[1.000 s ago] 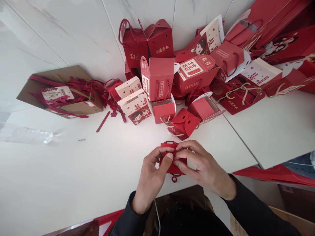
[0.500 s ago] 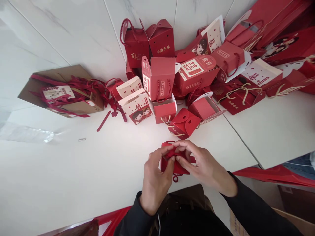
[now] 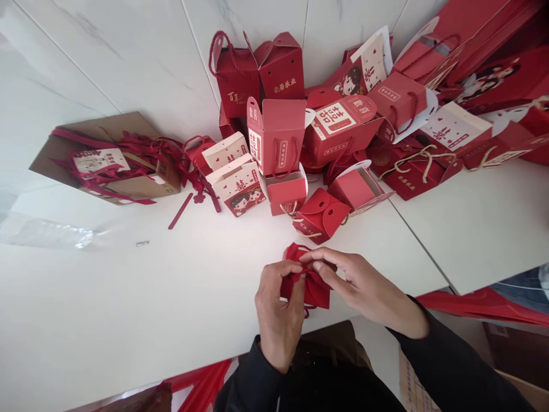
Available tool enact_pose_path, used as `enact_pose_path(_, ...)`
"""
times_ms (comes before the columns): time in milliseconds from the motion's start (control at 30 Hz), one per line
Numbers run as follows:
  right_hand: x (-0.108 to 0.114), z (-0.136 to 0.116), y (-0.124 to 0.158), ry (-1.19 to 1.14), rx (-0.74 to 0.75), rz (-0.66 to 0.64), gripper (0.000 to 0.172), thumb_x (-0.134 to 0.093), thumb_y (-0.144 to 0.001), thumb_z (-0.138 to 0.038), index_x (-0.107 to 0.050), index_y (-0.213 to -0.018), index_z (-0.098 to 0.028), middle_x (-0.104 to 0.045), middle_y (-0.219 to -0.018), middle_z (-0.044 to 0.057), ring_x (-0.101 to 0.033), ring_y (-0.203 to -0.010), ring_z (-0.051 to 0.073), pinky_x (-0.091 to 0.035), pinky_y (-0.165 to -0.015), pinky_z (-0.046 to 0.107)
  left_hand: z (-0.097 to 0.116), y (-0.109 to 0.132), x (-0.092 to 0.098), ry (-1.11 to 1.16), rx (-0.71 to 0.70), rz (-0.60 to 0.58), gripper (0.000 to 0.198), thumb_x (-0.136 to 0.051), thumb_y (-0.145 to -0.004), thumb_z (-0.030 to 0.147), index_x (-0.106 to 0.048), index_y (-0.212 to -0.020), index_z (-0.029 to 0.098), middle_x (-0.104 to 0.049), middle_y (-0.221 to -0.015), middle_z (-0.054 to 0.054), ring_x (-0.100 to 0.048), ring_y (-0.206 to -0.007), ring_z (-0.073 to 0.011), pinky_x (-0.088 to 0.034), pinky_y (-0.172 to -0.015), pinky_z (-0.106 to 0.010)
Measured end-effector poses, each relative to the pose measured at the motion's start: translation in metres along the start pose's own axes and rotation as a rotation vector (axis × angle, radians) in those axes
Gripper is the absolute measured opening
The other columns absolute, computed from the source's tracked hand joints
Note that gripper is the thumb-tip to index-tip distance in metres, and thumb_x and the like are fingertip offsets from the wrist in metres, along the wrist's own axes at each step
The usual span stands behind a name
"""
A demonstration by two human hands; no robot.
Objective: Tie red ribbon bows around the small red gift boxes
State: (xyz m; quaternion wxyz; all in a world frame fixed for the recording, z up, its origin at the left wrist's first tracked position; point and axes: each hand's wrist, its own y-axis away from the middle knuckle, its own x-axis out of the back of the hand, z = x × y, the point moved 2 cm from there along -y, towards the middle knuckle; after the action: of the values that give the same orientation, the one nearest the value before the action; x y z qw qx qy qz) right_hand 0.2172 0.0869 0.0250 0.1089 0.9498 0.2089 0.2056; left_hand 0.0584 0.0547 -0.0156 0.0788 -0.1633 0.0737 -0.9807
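Close to the table's front edge is a small red box (image 3: 284,290), mostly covered by my fingers and a wide red ribbon (image 3: 318,293). The ribbon is gathered in the middle, with loops or ends spread over the box like a bow. My left hand (image 3: 278,306) pinches the gathered middle from the left with thumb and forefinger. From the right, my right hand (image 3: 364,286) has its thumb and fingers closed at the same spot on the ribbon. A bit of dark red cord shows below the box. The exact knot is hidden under my fingertips.
Behind my hands, several red and white gift boxes (image 3: 278,137) are piled against the tiled wall. An open cardboard box (image 3: 141,126) with red ribbons is at the left. A red strip (image 3: 180,212) and a clear plastic bag (image 3: 47,232) rest on the white table (image 3: 171,303).
The ribbon is spread wider, with red fabric now reaching above and below my fingers. My right hand has shifted slightly right; both hands stay at the ribbon's middle.
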Motion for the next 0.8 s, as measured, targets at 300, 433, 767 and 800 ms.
enact_pose_path(300, 0.001, -0.003, -0.001, 0.089, 0.027, 0.014, 0.021, -0.047, -0.103, -0.033, -0.065, -0.103, -0.024, -0.067, -0.082, -0.001, -0.05, -0.055, 0.011, -0.037, -0.046, 0.023, 0.001, 0.002, 0.002, -0.031, -0.087, 0.063, 0.019, -0.067, -0.087, 0.007, -0.072, -0.095, 0.024, -0.055, -0.085, 0.0, -0.057, -0.073, -0.012, -0.05, -0.062, -0.022)
enact_pose_path(433, -0.001, -0.005, 0.001, 0.064, 0.035, 0.06, 0.02, -0.048, -0.102, -0.036, -0.064, -0.102, -0.024, -0.069, -0.092, 0.0, -0.055, -0.063, 0.012, -0.041, -0.051, 0.023, 0.003, -0.001, 0.005, -0.049, -0.098, 0.03, 0.02, -0.068, -0.085, 0.006, -0.071, -0.093, 0.024, -0.056, -0.077, 0.002, -0.054, -0.067, -0.0115, -0.047, -0.061, -0.023)
enact_pose_path(767, 0.003, -0.003, 0.001, -0.072, 0.019, 0.115, 0.013, -0.056, -0.099, -0.032, -0.068, -0.1, -0.025, -0.07, -0.1, 0.0, -0.065, -0.092, 0.017, -0.053, -0.076, 0.024, 0.005, -0.008, 0.012, -0.029, -0.036, -0.148, 0.019, -0.065, -0.088, 0.009, -0.071, -0.098, 0.024, -0.066, -0.09, -0.001, -0.061, -0.085, -0.0167, -0.051, -0.074, -0.029)
enact_pose_path(800, 0.003, -0.003, 0.001, -0.08, 0.017, 0.112, 0.015, -0.056, -0.099, -0.033, -0.069, -0.101, -0.026, -0.071, -0.102, 0.001, -0.066, -0.094, 0.017, -0.053, -0.075, 0.025, 0.005, -0.009, 0.012, -0.027, -0.033, -0.159, 0.019, -0.065, -0.089, 0.01, -0.071, -0.099, 0.024, -0.066, -0.092, -0.002, -0.061, -0.086, -0.017, -0.051, -0.075, -0.03)
